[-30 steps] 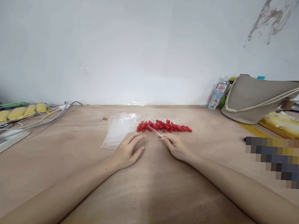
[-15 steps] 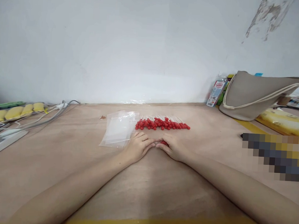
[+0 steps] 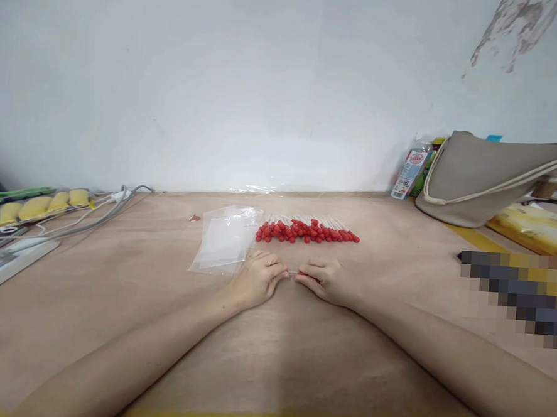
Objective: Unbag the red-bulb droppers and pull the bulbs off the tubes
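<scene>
A row of thin white sticks with red bead tips (image 3: 308,231) lies on the wooden table (image 3: 269,359), just beyond my hands. My left hand (image 3: 258,278) and my right hand (image 3: 327,279) rest on the table with their fingertips almost meeting. Both are closed in a pinch on the ends of one thin stick (image 3: 292,273), which only just shows between them. A small stack of clear plastic bags (image 3: 224,240) lies flat beside my left hand, to its left and a little further back.
A beige bag (image 3: 488,180) and a small bottle (image 3: 410,169) stand at the back right, with yellow packets (image 3: 534,227) beside them. At the far left are cables (image 3: 93,216), yellow items (image 3: 37,206) and a white tray (image 3: 1,261). A white wall rises behind the table.
My right hand drew one red-tipped stick from the row toward me. My left hand, flat before, closed and came in to pinch the stick's other end.
</scene>
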`<state>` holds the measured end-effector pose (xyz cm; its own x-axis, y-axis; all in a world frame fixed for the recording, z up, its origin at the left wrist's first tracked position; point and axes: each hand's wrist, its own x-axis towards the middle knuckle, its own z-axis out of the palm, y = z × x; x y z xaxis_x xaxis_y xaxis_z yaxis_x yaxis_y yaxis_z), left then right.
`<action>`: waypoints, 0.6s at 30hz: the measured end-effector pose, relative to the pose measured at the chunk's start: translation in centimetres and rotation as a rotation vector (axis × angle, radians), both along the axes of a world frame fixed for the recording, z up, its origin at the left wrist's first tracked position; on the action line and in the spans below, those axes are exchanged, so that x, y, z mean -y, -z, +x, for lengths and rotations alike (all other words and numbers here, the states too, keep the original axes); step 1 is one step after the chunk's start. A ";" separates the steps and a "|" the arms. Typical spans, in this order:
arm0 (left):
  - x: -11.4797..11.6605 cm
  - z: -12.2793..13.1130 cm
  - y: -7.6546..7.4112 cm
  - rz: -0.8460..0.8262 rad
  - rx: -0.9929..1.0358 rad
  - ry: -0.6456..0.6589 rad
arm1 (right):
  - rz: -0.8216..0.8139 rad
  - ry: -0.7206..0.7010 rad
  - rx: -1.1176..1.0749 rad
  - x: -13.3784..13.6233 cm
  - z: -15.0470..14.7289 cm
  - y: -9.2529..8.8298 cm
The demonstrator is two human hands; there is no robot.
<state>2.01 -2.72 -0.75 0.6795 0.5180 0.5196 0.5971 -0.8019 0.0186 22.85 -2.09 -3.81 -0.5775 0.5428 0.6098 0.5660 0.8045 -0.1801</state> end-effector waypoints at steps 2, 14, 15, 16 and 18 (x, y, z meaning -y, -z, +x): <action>0.1 0.2 0.0 0.000 0.007 0.014 | 0.052 0.017 0.020 0.2 -0.1 0.0; -0.7 -4.7 0.5 0.023 0.178 -0.156 | -0.177 0.239 -0.172 -1.0 6.0 -1.5; -0.6 -4.5 0.6 0.013 0.177 -0.141 | -0.199 0.231 -0.164 -1.2 6.0 -1.4; -0.6 -4.1 0.7 -0.005 0.176 -0.132 | -0.207 0.232 -0.152 -1.4 5.9 -1.3; -0.6 -3.2 0.9 -0.042 0.180 -0.127 | -0.194 0.263 -0.132 -1.6 5.6 -1.2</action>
<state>-1.21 -2.14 -1.64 0.5058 0.6169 0.6030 0.6770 -0.7171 0.1658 28.45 -0.52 -2.63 -0.3251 0.7757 0.5410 0.7111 0.5776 -0.4009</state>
